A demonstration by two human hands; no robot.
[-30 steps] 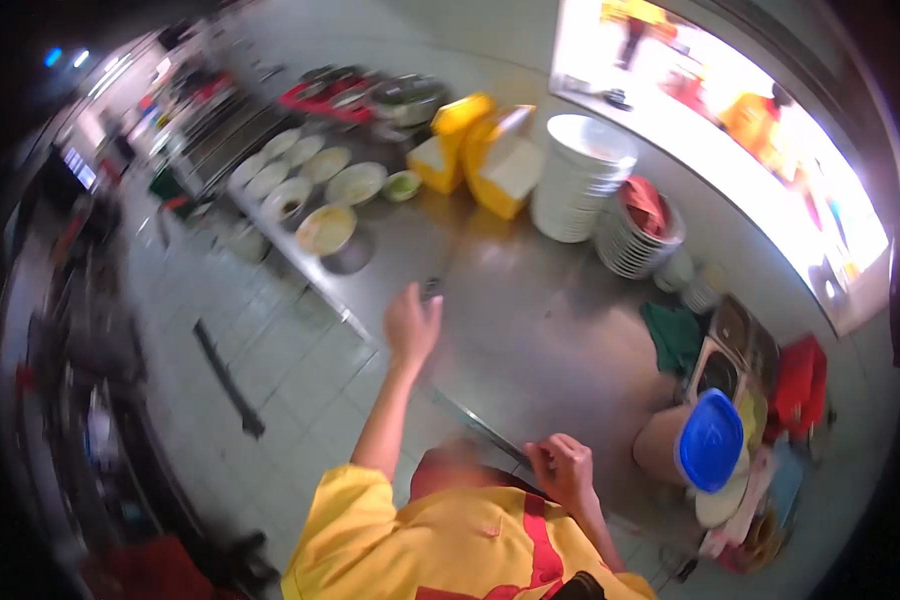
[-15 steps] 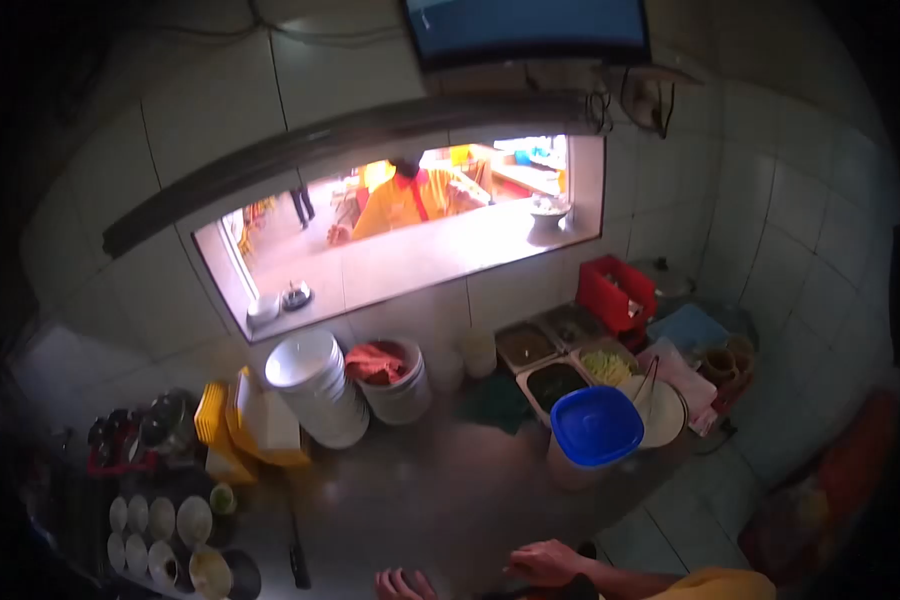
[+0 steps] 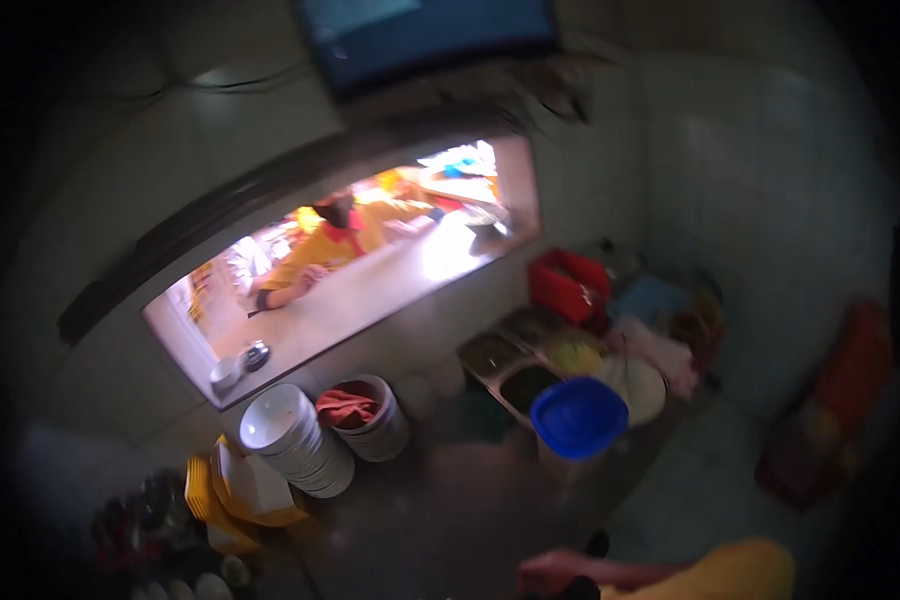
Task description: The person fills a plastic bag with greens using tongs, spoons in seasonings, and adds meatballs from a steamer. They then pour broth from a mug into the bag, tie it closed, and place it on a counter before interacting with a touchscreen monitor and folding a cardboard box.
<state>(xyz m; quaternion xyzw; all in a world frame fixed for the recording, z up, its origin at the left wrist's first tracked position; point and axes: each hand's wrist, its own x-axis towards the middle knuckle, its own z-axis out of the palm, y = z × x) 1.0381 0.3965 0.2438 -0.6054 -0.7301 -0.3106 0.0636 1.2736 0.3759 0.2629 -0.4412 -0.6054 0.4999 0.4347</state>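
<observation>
My right hand (image 3: 548, 573) is at the bottom edge, over the near side of the dark counter (image 3: 410, 520). Its forearm comes in from the right out of a yellow sleeve (image 3: 735, 575). Motion smears the fingers, and I cannot make out anything in them. My left hand is out of the picture. Beyond the right hand, the closest thing is a blue lid (image 3: 580, 417) on a tub. Behind that lid stand metal food trays (image 3: 492, 358), one with pale shredded food (image 3: 575, 357).
Stacked white bowls (image 3: 295, 440) and another stack holding a red cloth (image 3: 348, 408) stand by the wall. Yellow holders (image 3: 240, 485) are at left, a red bin (image 3: 568, 285) at back right. A person in yellow (image 3: 320, 255) leans at the serving hatch (image 3: 370, 295).
The view has swung and tilted, and is blurrier. My left hand has dropped out of sight. The person at the hatch now leans onto the ledge, with another person showing behind.
</observation>
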